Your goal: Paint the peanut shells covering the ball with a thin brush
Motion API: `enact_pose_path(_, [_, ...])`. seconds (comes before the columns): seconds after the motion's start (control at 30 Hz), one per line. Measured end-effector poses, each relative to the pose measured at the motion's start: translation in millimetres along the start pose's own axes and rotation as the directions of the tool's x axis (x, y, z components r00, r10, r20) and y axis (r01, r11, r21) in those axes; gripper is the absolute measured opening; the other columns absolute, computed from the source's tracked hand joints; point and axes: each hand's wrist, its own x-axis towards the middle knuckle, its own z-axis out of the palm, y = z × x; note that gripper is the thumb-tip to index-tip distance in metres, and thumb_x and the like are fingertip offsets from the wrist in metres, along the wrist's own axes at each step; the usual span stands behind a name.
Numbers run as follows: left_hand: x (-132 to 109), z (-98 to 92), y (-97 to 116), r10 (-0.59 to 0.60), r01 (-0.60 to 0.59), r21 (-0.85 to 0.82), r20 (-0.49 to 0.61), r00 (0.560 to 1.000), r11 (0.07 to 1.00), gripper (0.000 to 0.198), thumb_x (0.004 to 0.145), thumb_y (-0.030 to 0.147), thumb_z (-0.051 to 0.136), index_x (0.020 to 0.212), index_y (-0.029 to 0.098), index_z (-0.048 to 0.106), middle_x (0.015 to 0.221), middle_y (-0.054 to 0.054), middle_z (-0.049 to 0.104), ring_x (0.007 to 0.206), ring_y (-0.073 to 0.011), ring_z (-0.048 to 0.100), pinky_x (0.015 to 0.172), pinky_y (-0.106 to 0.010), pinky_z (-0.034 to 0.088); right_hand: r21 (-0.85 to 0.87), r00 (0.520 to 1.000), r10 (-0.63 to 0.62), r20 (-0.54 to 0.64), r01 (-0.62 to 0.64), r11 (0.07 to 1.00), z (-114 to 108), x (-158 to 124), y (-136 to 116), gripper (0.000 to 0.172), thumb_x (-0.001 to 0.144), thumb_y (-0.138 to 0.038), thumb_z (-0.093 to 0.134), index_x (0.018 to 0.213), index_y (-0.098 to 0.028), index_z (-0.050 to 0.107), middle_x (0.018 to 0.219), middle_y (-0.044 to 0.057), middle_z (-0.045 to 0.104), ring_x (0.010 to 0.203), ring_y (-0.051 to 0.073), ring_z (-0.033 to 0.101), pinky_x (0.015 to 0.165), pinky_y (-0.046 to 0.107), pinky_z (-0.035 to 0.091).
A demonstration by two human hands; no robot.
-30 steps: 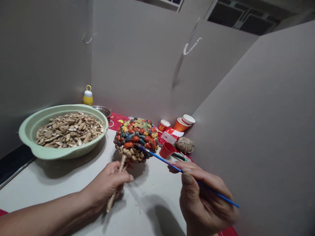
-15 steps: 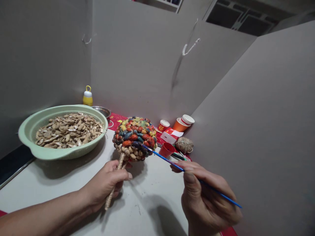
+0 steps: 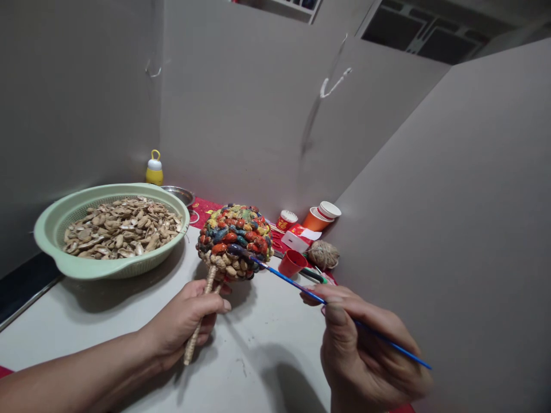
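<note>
My left hand is closed round the wrapped, ribbed stem of a ball covered in peanut shells. Shells on the ball's upper part are painted red, yellow, green and dark blue; those low down near the stem are bare tan. In my right hand a thin blue paintbrush is pinched between thumb and fingers. Its tip touches or nearly touches a dark shell on the ball's lower right side.
A green colander of peanut shells stands on the white table at left. Behind the ball are a red cup, a twine ball, stacked paper cups, a yellow bottle and a metal bowl. Grey panels enclose the table.
The brush and my right hand have shifted slightly right and down, the tip moving along the lower shells. My left hand and the shell-covered ball have hardly moved.
</note>
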Motion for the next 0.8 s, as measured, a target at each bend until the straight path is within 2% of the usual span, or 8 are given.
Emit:
enact_pose_path(0.1, [0.1, -1.1, -1.4, -0.006, 0.006, 0.006, 0.0, 1.0, 1.0, 0.039, 0.061, 0.034, 0.067, 0.091, 0.025, 0.044, 0.051, 0.015, 0.03, 0.044, -0.0044, 0.012, 0.039, -0.019, 0.011, 0.027, 1.0, -0.014, -0.016, 0.015, 1.0, 0.7, -0.5, -0.2, 0.024, 0.082, 0.005, 0.072, 0.097, -0.014, 0.074, 0.087, 0.003, 0.078, 0.078, 0.019, 0.079, 0.073, 0.035, 0.067])
enact_pose_path(0.33, [-1.4, 0.6, -3.9, -0.004, 0.004, 0.018, 0.01, 1.0, 1.0, 0.038, 0.063, 0.034, 0.067, 0.089, 0.026, 0.041, 0.05, 0.016, 0.027, 0.044, -0.0047, 0.012, 0.039, -0.02, 0.011, 0.046, 0.999, 0.04, 0.014, -0.04, 0.998, 3.2, -0.5, -2.1, 0.021, 0.086, 0.003, 0.068, 0.097, -0.014, 0.071, 0.087, 0.002, 0.078, 0.08, 0.016, 0.078, 0.073, 0.031, 0.066])
enact_pose_path(0.57, [-0.4, 0.9, -3.8, -0.005, 0.005, 0.013, 0.006, 1.0, 1.0, 0.04, 0.062, 0.035, 0.069, 0.091, 0.025, 0.043, 0.05, 0.016, 0.028, 0.043, -0.0047, 0.013, 0.039, -0.019, 0.012, -0.003, 0.996, 0.062, -0.065, -0.062, 0.998, 4.0, 0.6, -4.0, 0.018, 0.086, 0.001, 0.07, 0.093, -0.015, 0.071, 0.081, 0.0, 0.076, 0.072, 0.015, 0.076, 0.069, 0.032, 0.065])
enact_pose_path(0.8, [-0.8, 1.9, -4.8, -0.018, 0.017, 0.032, 0.009, 1.0, 0.999, 0.039, 0.061, 0.036, 0.068, 0.088, 0.026, 0.041, 0.048, 0.016, 0.026, 0.043, -0.0049, 0.012, 0.039, -0.02, 0.011, 0.064, 0.998, 0.017, -0.067, -0.012, 0.998, 5.0, -1.5, -0.2, 0.018, 0.083, 0.002, 0.072, 0.093, -0.013, 0.071, 0.083, 0.001, 0.075, 0.076, 0.017, 0.077, 0.07, 0.033, 0.066])
